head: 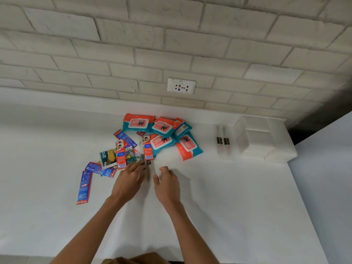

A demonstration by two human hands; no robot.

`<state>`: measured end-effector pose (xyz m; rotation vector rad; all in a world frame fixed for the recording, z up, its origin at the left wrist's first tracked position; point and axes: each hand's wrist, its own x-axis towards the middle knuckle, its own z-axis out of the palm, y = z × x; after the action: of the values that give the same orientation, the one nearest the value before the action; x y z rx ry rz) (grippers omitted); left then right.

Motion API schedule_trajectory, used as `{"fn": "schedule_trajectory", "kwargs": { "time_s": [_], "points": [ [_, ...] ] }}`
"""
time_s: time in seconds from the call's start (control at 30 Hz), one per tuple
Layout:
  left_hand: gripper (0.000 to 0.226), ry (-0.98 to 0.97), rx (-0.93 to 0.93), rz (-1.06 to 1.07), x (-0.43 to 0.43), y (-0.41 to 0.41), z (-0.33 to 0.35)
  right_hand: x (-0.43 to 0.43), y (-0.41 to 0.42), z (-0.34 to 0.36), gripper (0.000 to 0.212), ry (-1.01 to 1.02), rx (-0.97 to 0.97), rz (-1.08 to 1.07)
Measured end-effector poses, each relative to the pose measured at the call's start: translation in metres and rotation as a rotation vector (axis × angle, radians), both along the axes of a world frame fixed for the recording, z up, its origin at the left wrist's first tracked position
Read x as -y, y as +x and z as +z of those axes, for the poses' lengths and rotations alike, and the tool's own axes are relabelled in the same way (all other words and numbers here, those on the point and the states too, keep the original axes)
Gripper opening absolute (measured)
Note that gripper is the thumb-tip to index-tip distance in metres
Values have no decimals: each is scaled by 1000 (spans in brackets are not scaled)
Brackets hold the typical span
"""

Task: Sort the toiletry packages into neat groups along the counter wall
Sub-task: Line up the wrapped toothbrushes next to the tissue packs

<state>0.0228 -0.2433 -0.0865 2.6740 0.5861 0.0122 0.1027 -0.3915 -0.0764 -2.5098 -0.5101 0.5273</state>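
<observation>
— Where are the packages?

— Heaped mid-way along the white counter (pixel 228 197), nearer its back edge than its front. Orange-and-teal wet-wipe packs (pixel 163 138) overlap at the back of the heap. Red-and-blue toothbrush packs (pixel 83 187) trail out of it toward the near left. A teal package marked 2 (pixel 107 156) sits among them.

— Anything set apart?

— Two slim clear packs (pixel 222 141) with dark labels lie side by side toward the right edge, just beside a clear organizer (pixel 255 138) that stands against the brick wall (pixel 133 44).

— And the hands?

— The left hand (pixel 130 181) has its fingers stretched nearly flat, tips at the near edge of the heap, gripping nothing. The right hand (pixel 167 185) is close beside it, thumb spread and fingers bent. Another clear pack (pixel 149 163) with a dark label lies between the two hands. It's blurred; possibly the right hand holds it, but I cannot tell.

— On the wall?

— A white socket plate (pixel 181 86), above the heap.
</observation>
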Motion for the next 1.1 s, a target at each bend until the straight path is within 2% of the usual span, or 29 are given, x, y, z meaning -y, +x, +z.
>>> {"fn": "schedule_trajectory", "kwargs": {
  "time_s": [0.13, 0.23, 0.43, 0.57, 0.7, 0.83, 0.9, 1.1],
  "points": [
    [53, 36, -62, -111, -16, -17, -12, -35, -21, -5, 49, -106, 42, -25],
    [56, 43, -102, -143, -26, -25, -12, -53, -30, -7, 40, -123, 49, -84],
    [53, 19, -92, -142, -37, -37, -8, -57, -23, -16, 25, 23, -138, -262],
    [44, 11, -88, -154, -43, -42, -3, -41, -26, -14, 32, 148, -313, -392],
    [34, -138, -25, -25, -39, -34, 7, -17, -32, -1, 32, 236, -410, -433],
    [18, -298, 100, 32, -27, -23, 17, -4, -37, 4, 31, 262, -410, -459],
    [10, -372, 96, 56, -17, -16, 22, 1, -38, 6, 29, 286, -389, -476],
    [16, -487, 90, 128, 4, 7, 28, 15, -35, 15, 21, 398, -319, -530]
  ]
}}
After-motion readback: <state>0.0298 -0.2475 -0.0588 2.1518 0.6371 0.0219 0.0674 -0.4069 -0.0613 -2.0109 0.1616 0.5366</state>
